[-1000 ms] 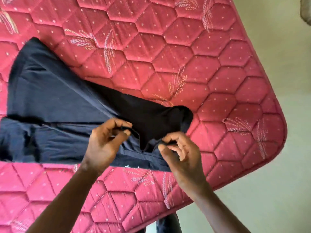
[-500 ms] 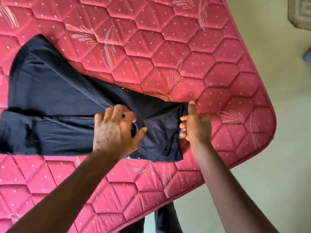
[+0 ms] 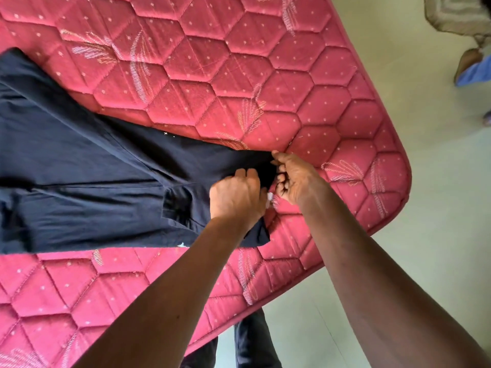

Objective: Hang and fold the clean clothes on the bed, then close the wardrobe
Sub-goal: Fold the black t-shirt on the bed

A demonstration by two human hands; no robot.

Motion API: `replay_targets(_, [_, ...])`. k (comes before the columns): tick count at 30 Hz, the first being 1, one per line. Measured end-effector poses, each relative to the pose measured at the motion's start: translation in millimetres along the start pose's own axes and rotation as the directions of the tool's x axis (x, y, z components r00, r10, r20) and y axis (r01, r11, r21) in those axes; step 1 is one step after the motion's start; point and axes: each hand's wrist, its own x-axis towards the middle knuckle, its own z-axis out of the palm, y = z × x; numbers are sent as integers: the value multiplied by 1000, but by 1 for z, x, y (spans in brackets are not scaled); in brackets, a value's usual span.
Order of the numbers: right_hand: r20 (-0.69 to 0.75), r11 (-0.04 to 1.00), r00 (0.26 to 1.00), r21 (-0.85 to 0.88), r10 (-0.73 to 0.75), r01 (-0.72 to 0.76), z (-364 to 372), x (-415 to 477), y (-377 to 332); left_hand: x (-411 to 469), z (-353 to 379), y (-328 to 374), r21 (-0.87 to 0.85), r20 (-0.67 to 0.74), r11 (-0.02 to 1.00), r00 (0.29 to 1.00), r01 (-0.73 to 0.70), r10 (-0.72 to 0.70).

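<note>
- A view from a head-worn camera looked down on a red quilted mattress [image 3: 239, 62], one rounded corner jutting out over a pale floor [image 3: 425, 235].
- A dark navy garment [image 3: 93, 181] lay flat on the mattress. Its long axis ran across the picture, broad at the left edge and tapering to a narrow end near the mattress corner on the right.
- Both hands met at that narrow end, so nearly all the cloth stretched away to the person's left.
- The left hand [image 3: 236, 199] sat on top of the garment, back upward, fingers curled down into the cloth and gripping it; the fingertips were hidden.
- The right hand [image 3: 299, 179] sat just beside it at the very end of the garment, fingers bent and pinching the dark edge.
- A small white tag [image 3: 269, 199] showed between the two hands.
- Judged from this layout, the next fold would likely carry the narrow end leftward along the long axis, both hands equally near.
</note>
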Motion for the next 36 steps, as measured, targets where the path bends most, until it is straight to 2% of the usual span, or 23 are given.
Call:
replay_targets(2, [-17, 999, 999, -2, -47, 47, -4, 2, -1, 2, 1, 1, -10, 38, 999, 998, 49, -48])
replay_targets(4, [-24, 994, 994, 0, -107, 107, -8, 5, -1, -1, 6, 2, -29, 6, 997, 998, 69, -69])
replay_targets(7, [-73, 973, 970, -9, -232, 232, -12, 13, 3, -6, 13, 5, -88, -40, 995, 999, -40, 36])
replay_targets(10, [-138, 924, 916, -120, -377, 363, -13, 17, 10, -1, 18, -1, -194, 45, 976, 993, -101, 112])
replay_targets(12, [-240, 825, 814, -370, -529, 427, -11, 12, 13, 1, 11, -9, -300, 105, 950, 987, -89, 125])
replay_targets(13, [-282, 748, 731, -490, -621, 447, -6, 4, 14, 0, 3, -15, -361, 73, 931, 993, -58, 91])
replay_targets(14, [-296, 646, 611, -580, -734, 496, -1, -4, 16, -3, -5, -22, -431, -10, 902, 1000, -12, 8])
replay_targets(15, [-248, 521, 484, -623, -839, 583, 10, -12, 20, -6, -16, -33, -499, -107, 865, 986, 58, -128])
replay_targets(16, [-156, 384, 373, -620, -915, 685, 21, -18, 24, -9, -28, -47, -556, -178, 819, 943, 139, -281])
replay_targets(17, [-33, 262, 300, -587, -953, 767, 35, -24, 28, -12, -40, -65, -600, -219, 769, 879, 222, -425])
replay_targets(19, [262, 80, 240, -503, -935, 861, 72, -34, 38, -14, -67, -113, -668, -256, 649, 706, 365, -660])
replay_targets(21, [510, -25, 236, -453, -827, 891, 112, -44, 44, -8, -89, -169, -696, -268, 552, 546, 460, -794])
replay_targets(23, [670, -117, 254, -456, -697, 882, 150, -53, 48, 4, -105, -221, -671, -249, 513, 490, 535, -836])
replay_targets(25, [742, -236, 267, -497, -615, 835, 183, -57, 53, 17, -118, -262, -595, -250, 549, 515, 587, -820])
replay_targets(28, [719, -355, 281, -596, -636, 721, 211, -54, 57, 41, -128, -293, -452, -234, 636, 604, 626, -761])
replay_targets(30, [678, -331, 299, -635, -671, 698, 219, -52, 59, 62, -132, -303, -386, -198, 640, 618, 664, -761])
replay_targets(33, [579, -203, 340, -676, -741, 709, 221, -53, 59, 85, -138, -304, -296, -102, 611, 611, 734, -785])
replay_targets(36, [536, -110, 394, -683, -747, 722, 225, -52, 61, 95, -142, -302, -208, -95, 646, 642, 735, -761])
